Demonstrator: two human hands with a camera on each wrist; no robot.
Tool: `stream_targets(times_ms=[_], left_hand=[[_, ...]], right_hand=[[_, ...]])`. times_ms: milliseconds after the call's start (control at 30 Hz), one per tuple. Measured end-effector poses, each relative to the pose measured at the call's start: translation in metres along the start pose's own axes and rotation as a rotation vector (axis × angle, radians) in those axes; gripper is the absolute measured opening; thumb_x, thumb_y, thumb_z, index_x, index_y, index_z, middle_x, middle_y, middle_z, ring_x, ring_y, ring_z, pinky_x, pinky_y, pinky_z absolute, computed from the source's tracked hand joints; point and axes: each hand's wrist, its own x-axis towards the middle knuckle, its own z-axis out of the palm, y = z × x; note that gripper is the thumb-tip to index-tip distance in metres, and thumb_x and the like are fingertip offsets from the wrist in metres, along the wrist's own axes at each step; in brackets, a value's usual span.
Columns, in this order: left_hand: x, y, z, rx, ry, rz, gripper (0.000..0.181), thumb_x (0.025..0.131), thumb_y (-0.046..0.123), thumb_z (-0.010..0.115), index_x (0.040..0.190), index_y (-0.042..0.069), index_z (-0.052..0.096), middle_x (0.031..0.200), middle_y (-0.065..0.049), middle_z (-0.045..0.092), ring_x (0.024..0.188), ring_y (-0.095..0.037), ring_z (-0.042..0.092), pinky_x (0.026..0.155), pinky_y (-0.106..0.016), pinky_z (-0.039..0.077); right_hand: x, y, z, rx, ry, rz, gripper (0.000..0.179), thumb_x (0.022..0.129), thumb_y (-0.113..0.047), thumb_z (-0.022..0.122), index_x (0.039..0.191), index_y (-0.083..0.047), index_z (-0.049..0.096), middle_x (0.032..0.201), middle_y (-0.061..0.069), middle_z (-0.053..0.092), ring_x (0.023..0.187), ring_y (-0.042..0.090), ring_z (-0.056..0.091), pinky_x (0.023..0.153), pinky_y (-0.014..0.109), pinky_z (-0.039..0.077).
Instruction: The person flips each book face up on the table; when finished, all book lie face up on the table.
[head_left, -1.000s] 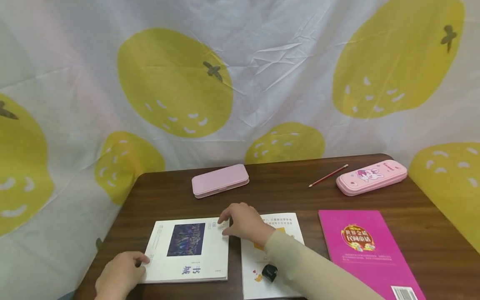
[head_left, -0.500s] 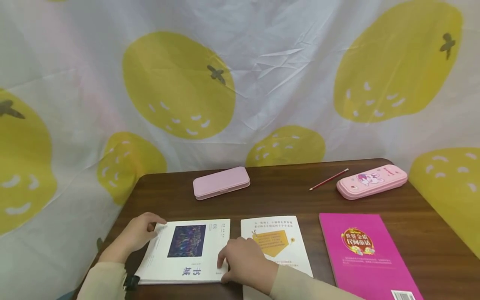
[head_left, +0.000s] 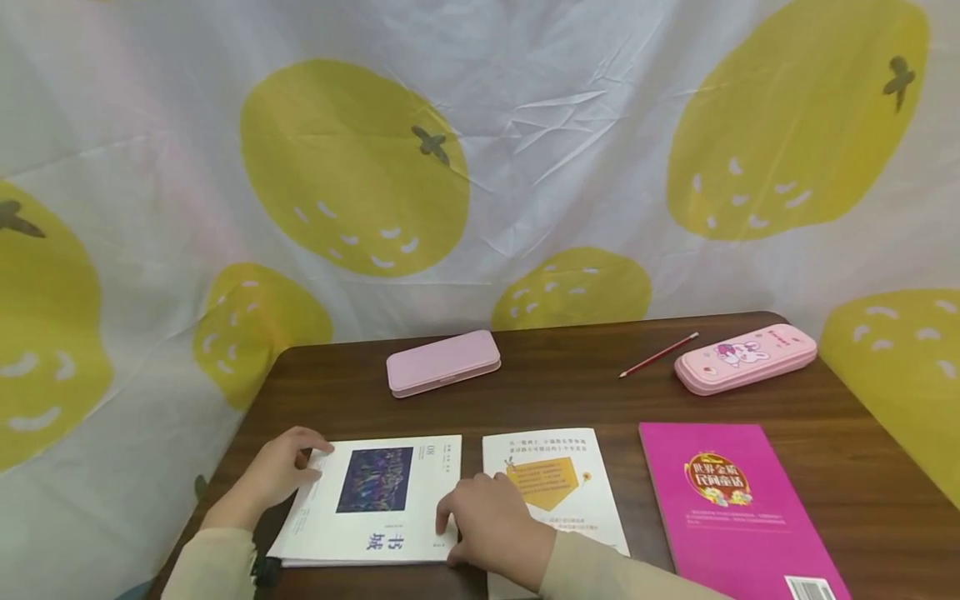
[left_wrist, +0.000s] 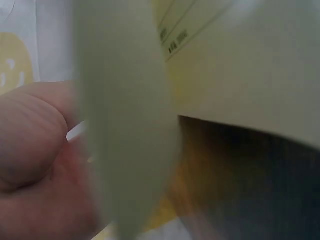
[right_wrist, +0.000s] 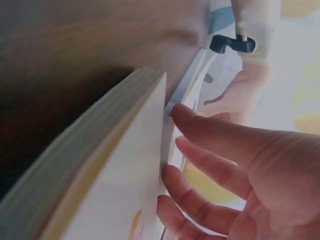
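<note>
White book [head_left: 352, 527] flat on dark wood surface [head_left: 558, 383], left of the other books. Cover: dark multicolour picture, blue characters, small print; left edge leaves lifted. Left hand [head_left: 272, 477] bent, thumb and forefinger pinching its upper left edge. Right hand [head_left: 495, 527] loosely curved, fingers apart, touching its right edge.

A dark wood-grained table [head_left: 562, 387] bears a plain pink case [head_left: 444, 362] toward the far left, a red pencil [head_left: 660, 354] beside a rabbit-printed case [head_left: 746, 358] far right, and nearer, from left to right, a white book [head_left: 375, 500] with a dark picture, a yellow-patched book [head_left: 558, 483] and a magenta book [head_left: 738, 512].
</note>
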Motion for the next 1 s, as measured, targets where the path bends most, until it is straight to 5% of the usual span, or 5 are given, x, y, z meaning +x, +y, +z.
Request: stream_targets(times_ms=[233,433,667,1000], left_hand=[[-0.010,0.000,0.001,0.007,0.034,0.014,0.031,0.081,-0.003,0.081,0.109,0.007,0.075,0.121,-0.016,0.064,0.081,-0.018,0.054,0.069,-0.033,0.045],[-0.022,0.002,0.000,0.026,0.004,-0.037,0.037,0.080,-0.002,0.082,0.114,0.008,0.073,0.124,-0.020,0.061,0.080,-0.020,0.056,0.072,-0.039,0.050],[-0.032,0.002,-0.008,0.072,-0.043,-0.101,0.040,0.076,0.010,0.090,0.112,0.012,0.072,0.116,-0.018,0.064,0.109,-0.042,0.064,0.094,-0.061,0.050],[-0.045,-0.002,-0.010,0.041,-0.045,-0.158,0.035,0.071,0.006,0.090,0.101,0.013,0.073,0.094,-0.004,0.068,0.090,-0.024,0.063,0.082,-0.050,0.051]], right_hand=[[0.006,0.005,-0.003,0.021,0.011,0.036,0.030,0.060,-0.036,0.097,0.080,-0.035,0.074,0.082,-0.009,0.069,0.075,0.013,0.056,0.068,0.034,0.040],[0.016,0.010,-0.008,0.026,0.019,0.055,0.027,0.063,-0.021,0.093,0.080,-0.031,0.074,0.088,-0.004,0.071,0.076,0.017,0.057,0.069,0.035,0.041],[0.031,0.017,-0.006,-0.016,0.091,0.095,0.026,0.078,-0.002,0.071,0.086,-0.027,0.073,0.089,-0.001,0.070,0.080,0.020,0.057,0.071,0.037,0.044],[0.054,0.035,-0.009,0.045,0.137,0.138,0.025,0.082,0.000,0.068,0.088,-0.023,0.076,0.094,-0.002,0.077,0.082,0.022,0.060,0.072,0.038,0.043]])
